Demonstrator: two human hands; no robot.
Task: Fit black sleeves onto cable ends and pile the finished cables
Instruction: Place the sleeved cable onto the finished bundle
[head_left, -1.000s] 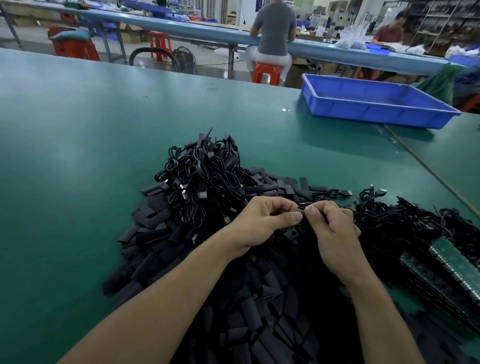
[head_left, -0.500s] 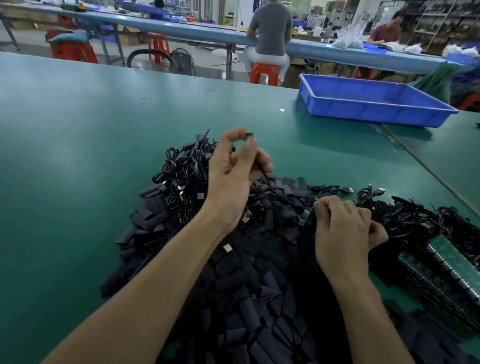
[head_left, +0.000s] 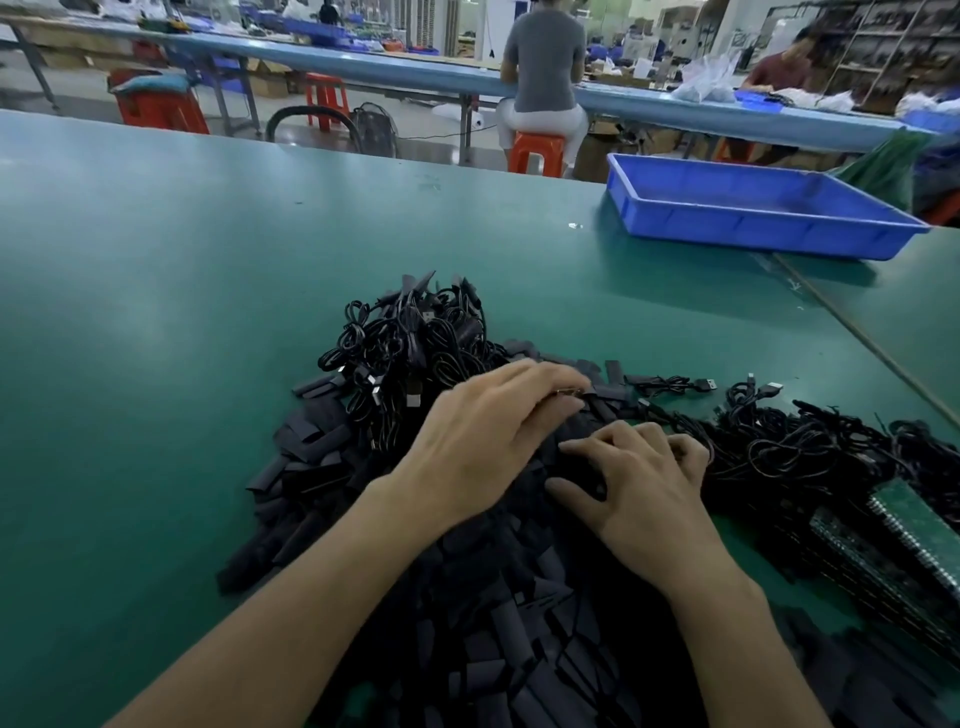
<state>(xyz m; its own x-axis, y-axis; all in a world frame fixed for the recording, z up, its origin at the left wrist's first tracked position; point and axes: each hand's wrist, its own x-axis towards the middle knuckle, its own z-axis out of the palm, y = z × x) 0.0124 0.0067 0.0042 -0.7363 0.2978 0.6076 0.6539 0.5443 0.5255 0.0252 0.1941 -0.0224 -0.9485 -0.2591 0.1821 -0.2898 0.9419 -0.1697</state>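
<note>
Two hands: both low at centre frame, over the heap of sleeves.
Left hand (head_left: 488, 441): fingers stretched nearly flat across the loose black sleeves (head_left: 467, 649); small metal glint at the fingertips, held or not I cannot tell.
Right hand (head_left: 639, 488): fingers curled down into the sleeves, thumb out; contents hidden.
Cables: coiled pile (head_left: 410, 338) just above the hands; looser tangle (head_left: 805, 447) at right.
Step (judged): fetching the next sleeve and cable end.
Next move: single out one sleeve, line its mouth up with a plug, push it on.
</note>
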